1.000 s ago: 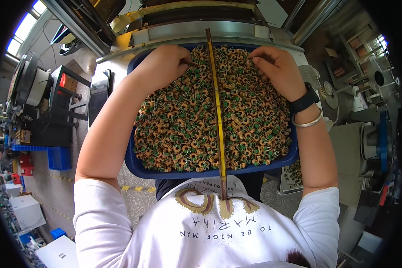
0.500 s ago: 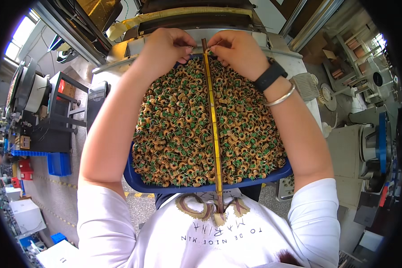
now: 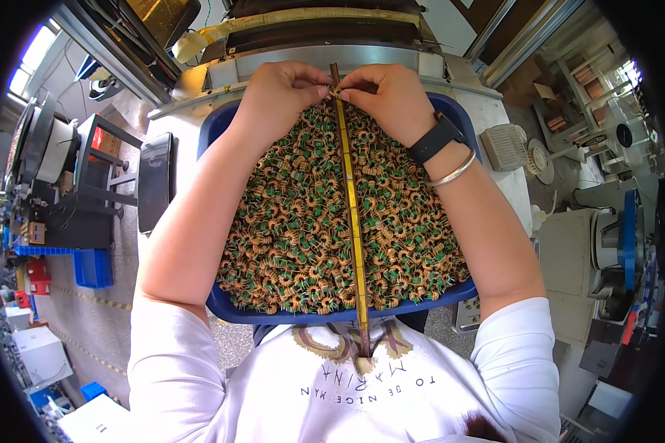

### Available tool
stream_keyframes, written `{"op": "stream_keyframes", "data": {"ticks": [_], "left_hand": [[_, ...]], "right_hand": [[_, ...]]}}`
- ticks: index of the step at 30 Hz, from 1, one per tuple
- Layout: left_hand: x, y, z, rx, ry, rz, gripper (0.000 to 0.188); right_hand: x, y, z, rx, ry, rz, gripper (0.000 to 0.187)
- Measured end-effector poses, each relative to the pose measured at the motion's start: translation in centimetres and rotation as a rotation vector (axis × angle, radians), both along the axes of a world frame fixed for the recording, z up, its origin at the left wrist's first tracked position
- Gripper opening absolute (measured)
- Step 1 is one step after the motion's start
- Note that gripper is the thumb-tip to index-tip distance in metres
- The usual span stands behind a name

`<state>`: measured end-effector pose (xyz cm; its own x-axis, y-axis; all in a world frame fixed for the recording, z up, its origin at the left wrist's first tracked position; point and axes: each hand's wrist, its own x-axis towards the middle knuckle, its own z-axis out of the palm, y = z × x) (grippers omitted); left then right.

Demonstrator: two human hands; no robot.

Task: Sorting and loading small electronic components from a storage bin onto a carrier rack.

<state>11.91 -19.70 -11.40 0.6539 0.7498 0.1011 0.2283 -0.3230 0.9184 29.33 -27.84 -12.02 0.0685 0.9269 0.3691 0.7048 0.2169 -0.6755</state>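
A deep blue tub [image 3: 465,122] is heaped with small ring coils [image 3: 288,229], copper-coloured wire wound on rings with green parts and loose wire ends. Lengthwise over the heap runs a narrow yellow-and-brown strip [image 3: 352,207], its near end against my shirt. My left hand [image 3: 284,96] is closed in a pinch at the strip's far end, a small wire-ended coil at its fingertips, mostly hidden. Opposite it, my right hand [image 3: 391,100] pinches just right of the strip; what lies between its fingertips is too small to make out.
The tub stands on a white table, with a metal-fronted machine [image 3: 310,55] beyond it. A black phone-like slab [image 3: 157,181] lies left of my left forearm. A ribbed clear plastic box [image 3: 504,144] sits at the right. Blue bins [image 3: 94,267] are on the floor at left.
Both hands have come closer together at the strip's far end; the left moved right, up to the strip. The strip's far end shifted slightly left. More of the tub's far corners shows.
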Motion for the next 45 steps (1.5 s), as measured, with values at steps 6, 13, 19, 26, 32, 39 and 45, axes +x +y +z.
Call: {"op": "stream_keyframes", "data": {"ticks": [6,13,19,26,32,39,45], "left_hand": [[0.0,-0.5,0.3,0.105,0.027,0.007,0.020],[-0.3,-0.1,0.3,0.183,0.015,0.029,0.018],[-0.2,0.2,-0.3,-0.204,-0.138,-0.091,0.022],[0.0,-0.7,0.1,0.747,0.210,-0.160,0.025],[-0.2,-0.5,0.0,0.728,0.195,-0.165,0.022],[-0.2,-0.6,0.0,0.695,0.230,-0.173,0.023],[-1.9,0.9,2.7,0.483,0.493,0.001,0.025]], "right_hand": [[-0.1,0.1,-0.3,0.003,-0.003,-0.003,0.017],[0.1,-0.9,1.1,0.071,-0.013,-0.038,0.022],[-0.5,-1.0,0.9,0.077,0.070,0.129,0.018],[0.0,-1.3,0.8,-0.122,-0.018,0.127,0.015],[-0.5,-1.3,1.1,-0.090,-0.018,0.136,0.013],[-1.1,-0.8,1.1,0.015,-0.319,0.047,0.021],[2.7,-2.8,5.0,0.009,-0.126,-0.055,0.024]]}}
